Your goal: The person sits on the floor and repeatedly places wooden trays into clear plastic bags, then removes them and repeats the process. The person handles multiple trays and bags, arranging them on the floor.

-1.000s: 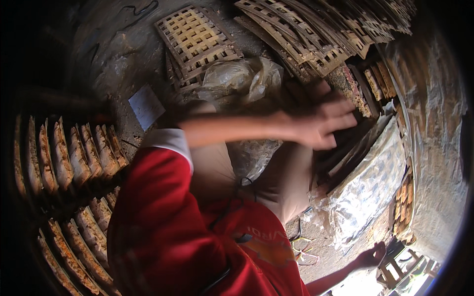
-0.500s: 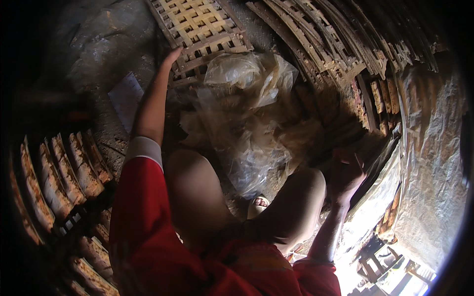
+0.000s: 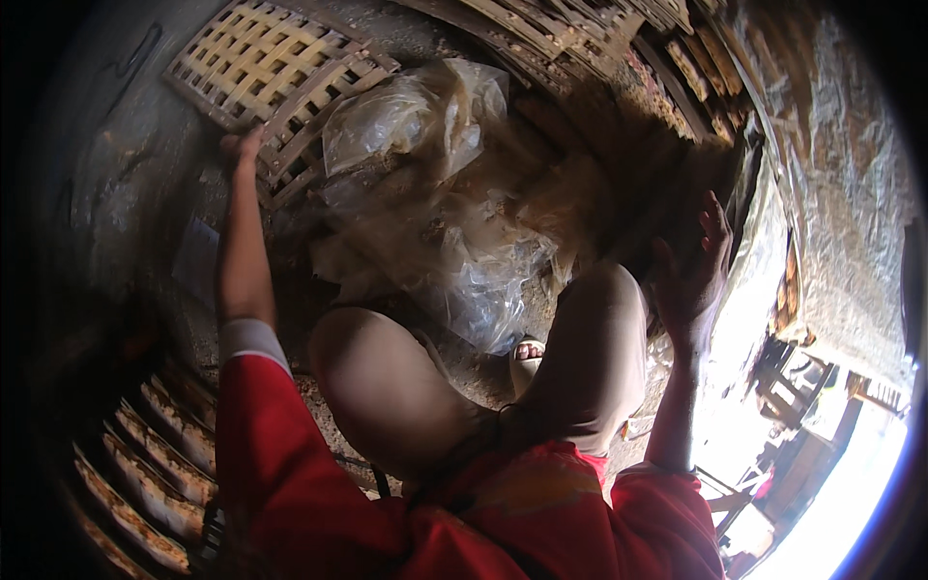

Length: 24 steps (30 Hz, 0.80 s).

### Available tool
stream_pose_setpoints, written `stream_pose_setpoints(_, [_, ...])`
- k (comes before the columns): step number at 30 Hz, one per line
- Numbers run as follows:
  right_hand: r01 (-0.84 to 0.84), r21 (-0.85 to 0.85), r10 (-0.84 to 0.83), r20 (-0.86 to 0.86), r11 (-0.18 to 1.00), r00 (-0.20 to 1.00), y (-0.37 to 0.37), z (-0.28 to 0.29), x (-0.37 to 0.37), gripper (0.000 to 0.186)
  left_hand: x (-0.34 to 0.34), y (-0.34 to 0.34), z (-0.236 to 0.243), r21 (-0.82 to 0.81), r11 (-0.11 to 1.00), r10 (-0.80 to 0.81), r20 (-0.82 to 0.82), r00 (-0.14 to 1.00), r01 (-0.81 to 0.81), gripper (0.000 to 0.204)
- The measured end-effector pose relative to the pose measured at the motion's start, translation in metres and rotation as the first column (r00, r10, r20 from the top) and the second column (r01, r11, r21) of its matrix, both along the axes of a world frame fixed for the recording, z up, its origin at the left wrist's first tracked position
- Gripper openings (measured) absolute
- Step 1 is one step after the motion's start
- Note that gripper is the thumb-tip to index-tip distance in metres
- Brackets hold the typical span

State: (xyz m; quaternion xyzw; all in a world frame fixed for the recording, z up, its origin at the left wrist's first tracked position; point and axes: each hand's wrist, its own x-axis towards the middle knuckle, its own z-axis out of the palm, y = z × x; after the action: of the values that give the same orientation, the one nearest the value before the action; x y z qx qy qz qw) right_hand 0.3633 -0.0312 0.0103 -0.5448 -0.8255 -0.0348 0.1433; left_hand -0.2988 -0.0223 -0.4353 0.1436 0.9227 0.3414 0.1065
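My left hand (image 3: 242, 150) grips the near left edge of a woven slatted panel (image 3: 266, 72), pale lattice strips in a darker frame; some of its fingers are hidden there. The panel lies tilted on the dark ground ahead of me. Beside its right end spreads a crumpled heap of clear plastic sheeting (image 3: 416, 121), reaching back toward my feet. My right hand (image 3: 694, 285) is raised to the right of my knee, fingers apart, holding nothing. Shadow dims part of it.
Stacks of long wooden slats (image 3: 561, 34) line the far side. More slatted racks (image 3: 159, 454), crusted with brown, stand at the lower left. A plastic sheet (image 3: 831, 193) hangs along the right, with bright light below it. A pale flat sheet (image 3: 196, 259) lies by my left forearm.
My view has turned, so the panel and plastic heap sit further left. My right hand has risen and its fingers have spread. The left hand stays at the panel's edge.
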Motion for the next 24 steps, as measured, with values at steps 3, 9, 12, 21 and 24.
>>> stream_pose_setpoints(3, [0.051, -0.045, -0.054, -0.061, 0.998, 0.997, -0.008, 0.002, 0.017, 0.076, -0.004, -0.013, 0.04, 0.136, 0.989, 0.045, 0.11, 0.993, -0.06, 0.072])
stream_pose_setpoints(9, [0.043, -0.042, -0.049, -0.153, 0.998, 0.987, -0.013, 0.004, 0.033, 0.081, -0.066, -0.037, 0.13, 0.659, 0.601, -0.351, 0.726, 0.591, -0.452, 0.027])
stream_pose_setpoints(12, [-0.003, -0.055, -0.007, -0.185, 0.998, 0.983, -0.016, 0.007, 0.036, 0.081, -0.046, -0.039, 0.202, 0.621, 0.533, -0.563, 0.767, 0.307, -0.575, 0.037])
stream_pose_setpoints(21, [-0.143, -0.121, 0.077, -0.435, 0.982, 0.897, 0.0, 0.045, 0.025, 0.071, 0.154, -0.166, 0.323, 0.933, 0.327, -0.646, 0.337, 0.685, -0.15, 0.082])
stream_pose_setpoints(24, [-0.259, -0.093, 0.173, -0.528, 0.962, 0.832, 0.023, 0.049, 0.017, 0.07, 0.179, -0.261, 0.322, 0.961, 0.274, -0.729, 0.236, 0.642, -0.043, 0.076])
